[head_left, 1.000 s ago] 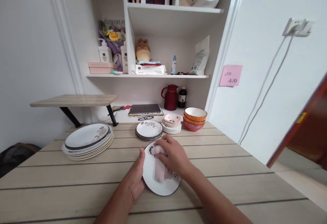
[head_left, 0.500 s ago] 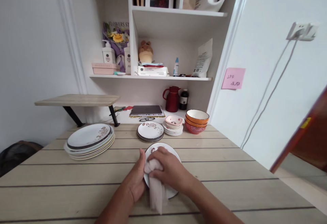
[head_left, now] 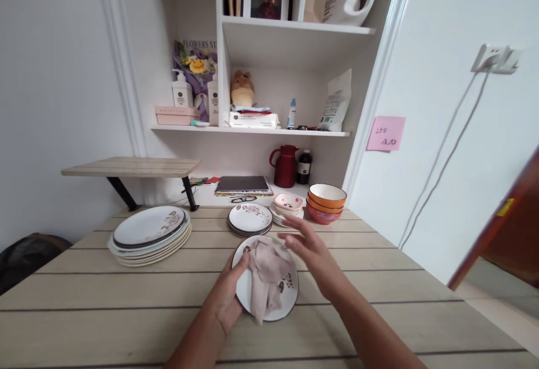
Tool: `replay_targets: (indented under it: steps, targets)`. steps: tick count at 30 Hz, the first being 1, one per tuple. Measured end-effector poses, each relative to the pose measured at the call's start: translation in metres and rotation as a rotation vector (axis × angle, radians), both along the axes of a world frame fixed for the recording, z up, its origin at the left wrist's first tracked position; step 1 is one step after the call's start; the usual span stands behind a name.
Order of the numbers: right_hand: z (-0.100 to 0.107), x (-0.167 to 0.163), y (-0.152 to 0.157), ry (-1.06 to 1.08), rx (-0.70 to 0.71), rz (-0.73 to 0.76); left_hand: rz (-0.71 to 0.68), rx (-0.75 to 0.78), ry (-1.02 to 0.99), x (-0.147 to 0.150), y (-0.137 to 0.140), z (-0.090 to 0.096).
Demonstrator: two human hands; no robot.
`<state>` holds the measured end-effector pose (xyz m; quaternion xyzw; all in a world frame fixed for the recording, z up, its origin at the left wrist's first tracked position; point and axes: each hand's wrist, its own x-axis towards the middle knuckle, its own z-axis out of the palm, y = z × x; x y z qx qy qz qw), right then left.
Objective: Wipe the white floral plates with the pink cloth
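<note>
My left hand (head_left: pixel 229 296) grips the left edge of a white plate (head_left: pixel 283 308) with a dark rim and brown flower pattern, the thumb on top and the fingers beneath. A crumpled pale pinkish cloth (head_left: pixel 267 265) lies on that plate, one end hanging over its near edge. To the right, my right hand (head_left: pixel 314 254) is raised off the cloth, fingers apart and holding nothing. Just beyond the held plate sits a short stack of similar plates (head_left: pixel 250 218). Small dishes (head_left: pixel 288 203) are stacked beside it.
Larger plates (head_left: pixel 149 228) are piled at the left, near a small raised shelf (head_left: pixel 130 167). Orange and red bowls (head_left: pixel 326 203) stand nested at the right back. Behind are a laptop (head_left: pixel 243 183), glasses (head_left: pixel 243 199), a red jug (head_left: pixel 285 165) and a dark bottle (head_left: pixel 304 167).
My right hand has let go of the cloth and lifted away up and to the right. The cloth now rests on the plate, which my left hand still holds.
</note>
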<state>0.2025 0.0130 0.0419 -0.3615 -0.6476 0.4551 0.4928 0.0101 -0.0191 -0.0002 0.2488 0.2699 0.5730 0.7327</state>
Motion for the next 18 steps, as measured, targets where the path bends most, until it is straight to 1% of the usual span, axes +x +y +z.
replay_targets:
  steps: [1,2,3,4,5,6,7,9,10,11,12,14,16,18]
  targets:
    - [-0.003,0.003,0.005,0.028,-0.003,-0.148,0.006,-0.002,-0.005,-0.001,0.001,-0.001]
    - [-0.007,0.005,0.011,0.03,-0.028,-0.265,0.01,-0.004,-0.009,-0.002,0.002,-0.001]
    - [-0.011,0.007,0.014,0.036,-0.077,-0.326,0.014,-0.006,-0.011,-0.003,0.003,-0.002]
    - [-0.015,0.007,0.017,0.07,-0.153,-0.32,0.022,-0.009,-0.011,-0.003,0.003,-0.002]
    - [-0.018,0.005,0.018,0.134,-0.257,-0.269,0.031,-0.007,-0.011,-0.004,0.003,-0.001]
    - [-0.021,0.002,0.017,0.208,-0.354,-0.17,0.043,-0.002,-0.014,-0.003,0.003,-0.001]
    - [-0.023,-0.002,0.015,0.276,-0.445,-0.028,0.056,0.005,-0.02,-0.003,0.003,0.001]
    - [-0.025,-0.012,0.008,0.421,-0.523,0.228,0.071,0.014,-0.035,-0.002,0.002,0.003]
    - [-0.026,-0.018,0.004,0.481,-0.566,0.324,0.07,0.011,-0.041,-0.002,0.002,0.004]
    - [-0.027,-0.022,0.001,0.529,-0.614,0.384,0.068,0.004,-0.047,-0.002,0.002,0.004]
    - [-0.029,-0.026,-0.001,0.563,-0.67,0.413,0.066,-0.004,-0.052,-0.002,0.002,0.004]
    - [-0.035,-0.032,-0.004,0.601,-0.772,0.42,0.057,-0.009,-0.064,-0.004,0.002,0.003]
    - [-0.042,-0.037,-0.003,0.617,-0.828,0.411,0.047,-0.017,-0.071,-0.005,0.003,0.001]
    - [-0.048,-0.04,-0.001,0.629,-0.86,0.409,0.044,-0.067,-0.046,-0.005,0.004,0.002]
